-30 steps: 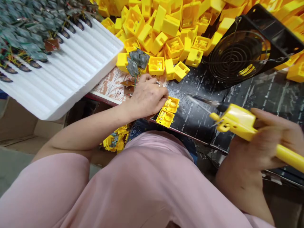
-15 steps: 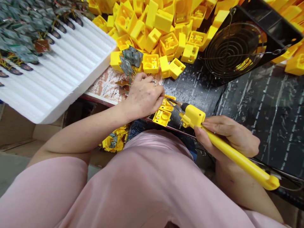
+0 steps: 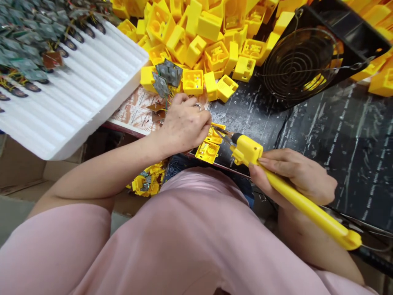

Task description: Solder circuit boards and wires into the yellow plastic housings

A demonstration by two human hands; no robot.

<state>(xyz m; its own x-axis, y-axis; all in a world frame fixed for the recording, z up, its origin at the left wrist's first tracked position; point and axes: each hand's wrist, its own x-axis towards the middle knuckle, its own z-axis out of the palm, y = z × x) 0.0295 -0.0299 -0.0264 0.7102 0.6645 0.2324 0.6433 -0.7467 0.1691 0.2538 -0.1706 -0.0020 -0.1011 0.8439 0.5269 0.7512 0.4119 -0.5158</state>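
Table (image 3: 334, 139): blk top w/ wht lettering, scuffed; lt patterned section (image 3: 132, 112) at L. On it: big pile of yel. cases (image 3: 209, 25) along far side, blk fan (image 3: 302, 67) in front of pile's R part, open yel. case (image 3: 207, 152) nr front edge, brn boards (image 3: 157, 116) over patterned bit. Wht foam tray (image 3: 101, 90) at L, support unclear.

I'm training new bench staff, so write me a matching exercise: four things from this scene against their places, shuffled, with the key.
1. Yellow-handled tool
2. Black fan
3. White foam tray
4. Shallow yellow casing

A. Upper left of the picture
B. Beside the left hand
C. Upper right of the picture
D. Held in the right hand

Pairs: 1-D, 2-C, 3-A, 4-B
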